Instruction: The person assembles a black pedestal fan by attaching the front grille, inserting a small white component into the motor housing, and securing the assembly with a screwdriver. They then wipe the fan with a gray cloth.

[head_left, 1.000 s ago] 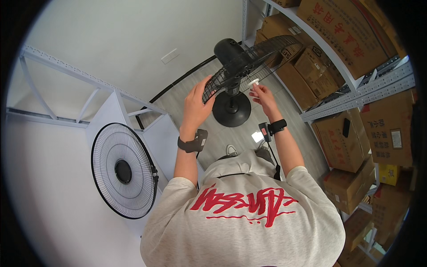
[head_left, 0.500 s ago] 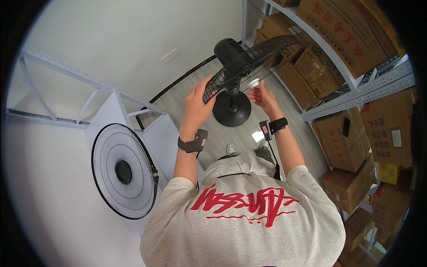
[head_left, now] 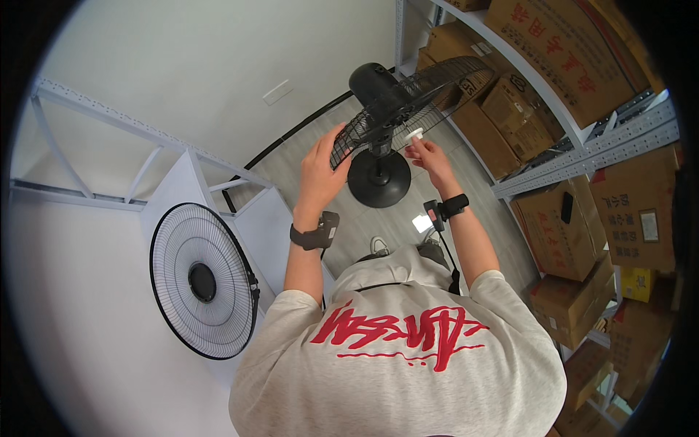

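A black pedestal fan (head_left: 375,89) stands on the floor on its round base (head_left: 379,179). Its rear wire guard (head_left: 455,73) is tilted, with no blades or front guard on it. My left hand (head_left: 320,175) grips the guard's near left rim, fingers behind the wires. In front of the guard's middle, my right hand (head_left: 432,159) pinches a small round white plastic nut (head_left: 414,134) between thumb and fingers. Whether the nut touches the fan's shaft I cannot tell.
A separate round front guard (head_left: 202,282) with a black centre leans at the left by a white shelf (head_left: 171,191). Cardboard boxes (head_left: 557,226) fill the metal rack (head_left: 582,156) on the right. A wall (head_left: 218,65) stands behind the fan.
My right fingers have shifted slightly around the white nut, which now shows at a different tilt. The left hand and the guard have moved very slightly.
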Tool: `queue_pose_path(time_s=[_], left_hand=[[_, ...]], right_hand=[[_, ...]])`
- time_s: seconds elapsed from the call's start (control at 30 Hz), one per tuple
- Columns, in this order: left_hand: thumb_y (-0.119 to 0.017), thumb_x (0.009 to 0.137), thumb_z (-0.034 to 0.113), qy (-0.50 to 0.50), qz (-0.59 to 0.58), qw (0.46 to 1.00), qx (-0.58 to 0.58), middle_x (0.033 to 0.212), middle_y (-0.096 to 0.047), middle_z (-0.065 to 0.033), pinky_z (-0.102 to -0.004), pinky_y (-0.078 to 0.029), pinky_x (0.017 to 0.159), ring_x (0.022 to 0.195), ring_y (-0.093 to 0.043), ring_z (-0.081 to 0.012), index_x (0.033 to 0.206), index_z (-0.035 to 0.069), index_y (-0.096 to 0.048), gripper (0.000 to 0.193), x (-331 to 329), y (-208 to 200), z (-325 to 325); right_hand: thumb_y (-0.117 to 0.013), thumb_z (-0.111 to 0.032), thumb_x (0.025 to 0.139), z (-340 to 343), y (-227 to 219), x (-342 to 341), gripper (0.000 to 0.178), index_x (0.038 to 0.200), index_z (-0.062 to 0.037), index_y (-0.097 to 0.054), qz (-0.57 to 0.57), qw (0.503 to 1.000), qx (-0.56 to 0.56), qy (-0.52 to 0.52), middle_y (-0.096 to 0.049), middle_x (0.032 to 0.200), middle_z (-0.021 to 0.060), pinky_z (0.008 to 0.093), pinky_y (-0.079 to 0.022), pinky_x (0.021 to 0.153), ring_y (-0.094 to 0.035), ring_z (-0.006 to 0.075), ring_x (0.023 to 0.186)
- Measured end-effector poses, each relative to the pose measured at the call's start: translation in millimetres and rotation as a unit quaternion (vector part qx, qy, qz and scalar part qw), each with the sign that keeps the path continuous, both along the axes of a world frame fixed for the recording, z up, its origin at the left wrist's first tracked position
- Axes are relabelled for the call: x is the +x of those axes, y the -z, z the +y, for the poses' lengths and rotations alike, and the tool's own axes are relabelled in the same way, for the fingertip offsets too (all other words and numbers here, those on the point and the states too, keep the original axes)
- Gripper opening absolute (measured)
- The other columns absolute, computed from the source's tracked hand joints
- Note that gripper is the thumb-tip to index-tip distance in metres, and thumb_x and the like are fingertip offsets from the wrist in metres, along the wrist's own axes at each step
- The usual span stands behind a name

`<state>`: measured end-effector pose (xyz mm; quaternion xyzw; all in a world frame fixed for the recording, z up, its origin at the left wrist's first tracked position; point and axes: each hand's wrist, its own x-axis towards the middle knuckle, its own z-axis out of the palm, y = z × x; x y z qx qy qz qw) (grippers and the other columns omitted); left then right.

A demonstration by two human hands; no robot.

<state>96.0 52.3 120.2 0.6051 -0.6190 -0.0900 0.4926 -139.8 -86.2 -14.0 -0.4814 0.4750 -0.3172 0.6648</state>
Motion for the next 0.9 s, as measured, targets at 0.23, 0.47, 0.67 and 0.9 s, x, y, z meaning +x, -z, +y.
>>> queue_pose_path(time_s=[0.23,0.47,0.67,0.9], left_hand=[[-0.071,0.085,0.005,-0.007,-0.023,1.000,0.009,0.114,-0.070,-0.0146,-0.0410,-0.055,0.087,0.101,-0.069,-0.0342,0.134,0.012,-0.060,0.051,0,-3,2],[-0.071,0.085,0.004,-0.004,-0.014,1.000,0.001,0.113,-0.070,-0.0144,-0.0409,-0.054,0.088,0.102,-0.068,-0.0338,0.135,0.012,-0.060,0.051,0,-2,1],[-0.071,0.086,0.007,-0.017,-0.007,1.000,0.022,0.120,-0.068,-0.0155,-0.0412,-0.054,0.091,0.107,-0.068,-0.0348,0.140,0.012,-0.056,0.056,0,-1,6],[-0.073,0.089,0.014,-0.078,0.008,0.997,0.016,0.134,-0.064,-0.0179,-0.0422,-0.050,0.102,0.120,-0.064,-0.0351,0.147,0.007,-0.047,0.064,-4,6,30]], right_hand=[[-0.060,-0.056,0.099,-4,-1,-4,0.057,0.119,-0.0022,-0.061,-0.075,0.993,0.096,0.008,-0.070,0.109,0.0069,0.0268,-0.052,0.079,-0.069,0.0134,0.093],[-0.057,-0.059,0.099,1,5,4,0.060,0.123,-0.0031,-0.060,0.104,0.988,-0.107,0.051,-0.071,0.105,0.0068,0.0275,-0.052,0.078,-0.069,0.0127,0.088],[-0.060,-0.057,0.098,-6,-4,-5,0.064,0.125,0.0002,-0.058,-0.006,0.999,0.039,-0.006,-0.072,0.104,0.0076,0.0277,-0.052,0.076,-0.069,0.0125,0.088],[-0.076,-0.039,0.092,-10,9,3,0.056,0.122,0.0050,-0.058,0.105,0.983,-0.140,0.055,-0.073,0.095,0.0087,0.0255,-0.054,0.064,-0.071,0.0131,0.079]])
